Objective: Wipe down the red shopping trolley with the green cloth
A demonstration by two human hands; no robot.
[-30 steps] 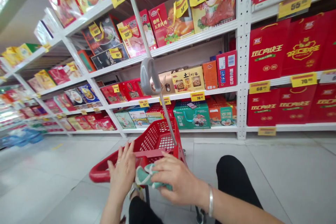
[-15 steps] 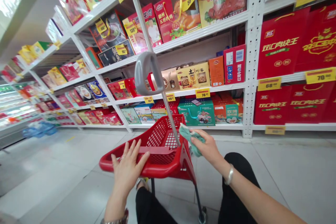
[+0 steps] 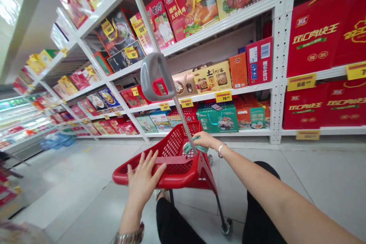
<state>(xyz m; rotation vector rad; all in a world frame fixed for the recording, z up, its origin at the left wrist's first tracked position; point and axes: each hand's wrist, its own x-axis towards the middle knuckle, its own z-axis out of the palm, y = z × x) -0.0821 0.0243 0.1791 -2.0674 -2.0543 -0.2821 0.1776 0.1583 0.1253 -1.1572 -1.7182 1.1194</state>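
Note:
A red plastic shopping cart [image 3: 183, 180] with a perforated basket stands on dark legs and casters between my knees. My left hand [image 3: 143, 177] lies flat on its near rim, fingers spread. My right hand [image 3: 206, 140] is over the basket's right wall, closed around a green cloth [image 3: 188, 147] that hangs partly inside the basket, by the foot of the metal pole [image 3: 181, 112]. This pole rises from the cart's near right corner, slanting up to the left. A grey loop handle [image 3: 158, 77] is fixed partway up it.
White shelves [image 3: 200, 33] with boxed food and yellow price tags run behind the cart. A phone [image 3: 216, 107] lies on a green gift box [image 3: 204, 117] on the lowest shelf. Blue wrapped bottles [image 3: 57, 141] stand on the tiled floor [image 3: 82, 187] at the left.
My right hand has moved left and forward with the cloth, from outside the cart's right side to over its basket wall. My left hand stays on the rim. The view has shifted slightly.

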